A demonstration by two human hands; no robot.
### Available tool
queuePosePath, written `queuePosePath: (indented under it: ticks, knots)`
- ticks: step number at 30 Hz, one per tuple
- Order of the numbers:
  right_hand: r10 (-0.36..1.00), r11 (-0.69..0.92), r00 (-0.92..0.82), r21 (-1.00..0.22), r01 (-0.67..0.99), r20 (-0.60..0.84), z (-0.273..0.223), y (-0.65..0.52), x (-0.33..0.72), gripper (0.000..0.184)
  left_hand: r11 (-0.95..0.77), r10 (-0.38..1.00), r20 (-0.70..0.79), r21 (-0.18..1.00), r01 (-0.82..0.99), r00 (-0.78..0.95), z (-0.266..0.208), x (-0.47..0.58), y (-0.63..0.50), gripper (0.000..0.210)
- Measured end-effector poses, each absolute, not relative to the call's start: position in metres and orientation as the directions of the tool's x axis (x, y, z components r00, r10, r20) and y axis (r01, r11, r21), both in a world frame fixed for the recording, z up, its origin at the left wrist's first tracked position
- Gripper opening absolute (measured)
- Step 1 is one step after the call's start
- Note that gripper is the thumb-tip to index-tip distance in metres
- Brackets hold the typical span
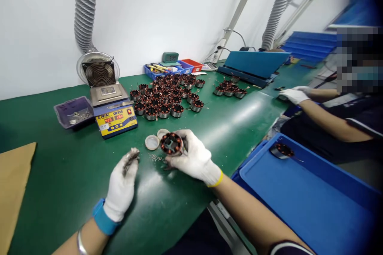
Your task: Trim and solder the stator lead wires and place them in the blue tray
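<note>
My right hand, in a white glove with a yellow cuff edge, grips a motor stator by its side. The stator's ring of copper windings is tilted toward me, above the green table. To its left, my left hand is raised in a white glove with dirty grey fingertips. Its fingers are curled in toward the thumb; whatever may be between them is too small to make out. Just behind the held stator lie two small round shallow dishes, one a metal lid-like dish. Small pale crumbs are scattered beside them.
Many stators crowd the table's middle, with a smaller group farther right. A yellow-and-blue solder pot and a purple tray stand left. A blue tray holds one stator at right. A co-worker's gloved hands work beyond.
</note>
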State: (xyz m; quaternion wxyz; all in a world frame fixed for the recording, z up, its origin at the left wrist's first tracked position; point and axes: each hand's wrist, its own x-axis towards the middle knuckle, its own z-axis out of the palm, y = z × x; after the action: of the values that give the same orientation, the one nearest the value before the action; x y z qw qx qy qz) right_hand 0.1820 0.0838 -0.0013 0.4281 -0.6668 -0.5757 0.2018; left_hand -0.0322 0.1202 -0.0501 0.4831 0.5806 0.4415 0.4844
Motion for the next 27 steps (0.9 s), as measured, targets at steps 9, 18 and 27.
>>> queuePosePath:
  ticks: [9,18,27]
  knots:
    - [0.995,0.04,-0.003,-0.358,0.933,0.104,0.025,0.138,0.2,0.06,-0.039,0.997,0.041,0.998,-0.039,0.065,-0.053,-0.03,0.141,0.066]
    - [0.995,0.083,-0.075,-0.128,0.988,0.063,0.03,0.149,0.188,0.054,-0.047,0.992,0.049,0.999,-0.023,0.112,-0.054,-0.029,0.14,0.061]
    - [0.988,0.054,-0.009,-0.285,0.957,0.156,0.055,0.159,0.193,0.054,-0.066,0.99,0.065,0.998,0.004,0.126,-0.054,-0.028,0.14,0.052]
